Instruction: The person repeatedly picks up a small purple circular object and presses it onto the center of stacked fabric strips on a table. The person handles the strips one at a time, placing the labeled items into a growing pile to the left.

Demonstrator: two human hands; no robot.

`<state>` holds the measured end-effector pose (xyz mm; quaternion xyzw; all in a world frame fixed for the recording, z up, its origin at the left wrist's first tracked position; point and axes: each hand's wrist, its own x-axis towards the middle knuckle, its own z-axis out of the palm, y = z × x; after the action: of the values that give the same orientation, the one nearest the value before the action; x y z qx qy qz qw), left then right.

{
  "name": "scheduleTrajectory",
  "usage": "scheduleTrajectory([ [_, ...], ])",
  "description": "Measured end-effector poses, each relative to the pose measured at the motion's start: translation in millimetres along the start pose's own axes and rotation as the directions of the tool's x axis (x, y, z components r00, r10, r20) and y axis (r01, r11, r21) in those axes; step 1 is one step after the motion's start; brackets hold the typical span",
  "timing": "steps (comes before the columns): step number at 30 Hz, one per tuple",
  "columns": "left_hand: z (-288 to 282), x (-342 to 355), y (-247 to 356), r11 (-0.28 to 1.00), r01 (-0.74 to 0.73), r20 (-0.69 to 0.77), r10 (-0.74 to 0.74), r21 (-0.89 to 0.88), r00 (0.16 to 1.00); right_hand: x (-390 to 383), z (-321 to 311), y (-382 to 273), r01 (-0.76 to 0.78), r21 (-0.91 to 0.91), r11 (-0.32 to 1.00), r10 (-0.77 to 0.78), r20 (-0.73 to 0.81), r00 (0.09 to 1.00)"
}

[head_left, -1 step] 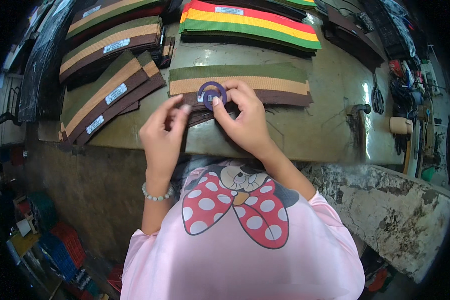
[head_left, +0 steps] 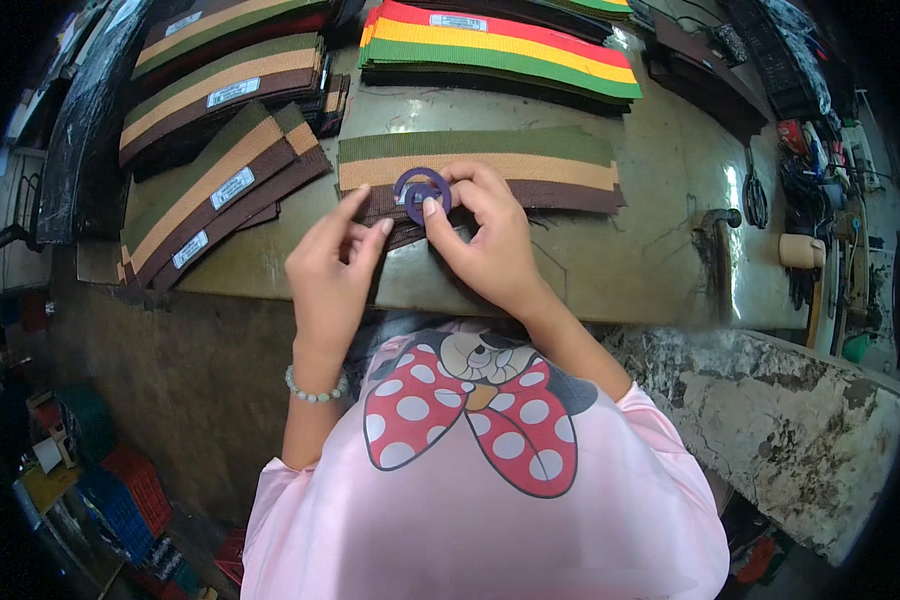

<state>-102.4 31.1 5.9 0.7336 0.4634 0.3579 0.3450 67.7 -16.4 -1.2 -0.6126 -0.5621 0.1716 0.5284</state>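
Two hands (head_left: 490,235), one purple spiral (head_left: 421,186), perhaps six striped stacks (head_left: 500,45)

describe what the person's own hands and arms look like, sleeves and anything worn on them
Both the left hand and the right hand are bare, with no gloves. Around the left wrist is a bracelet of round, pale beads, some greenish; none shows on the right wrist. The left sleeve and right sleeve are pale pink, leaving the forearms uncovered.

Glare on tabletop (head_left: 610,265); edges bent, rim black.
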Motion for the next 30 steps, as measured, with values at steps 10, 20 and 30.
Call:
scheduleTrajectory([
  [10, 7.0, -3.0, -0.4, 0.996, -0.082, -0.050, 0.084, 0.038, 0.995, -6.6, 0.8, 5.2, 0.061, -0.069, 0.996, -0.060, 0.019, 0.998],
  [20, 18.7, 0.8, 0.2, 0.961, 0.174, -0.156, -0.210, -0.217, 0.965, -5.6, 3.5, 10.6, 0.129, 0.179, 0.975, -0.110, -0.117, 0.987],
  [30, 20.4, 18.9, 66.3, 0.891, -0.453, 0.504, 0.395, -0.007, 0.768, -49.5, -114.9, 26.2, -0.149, 0.541, 0.828, 0.344, -0.280, 0.897],
])
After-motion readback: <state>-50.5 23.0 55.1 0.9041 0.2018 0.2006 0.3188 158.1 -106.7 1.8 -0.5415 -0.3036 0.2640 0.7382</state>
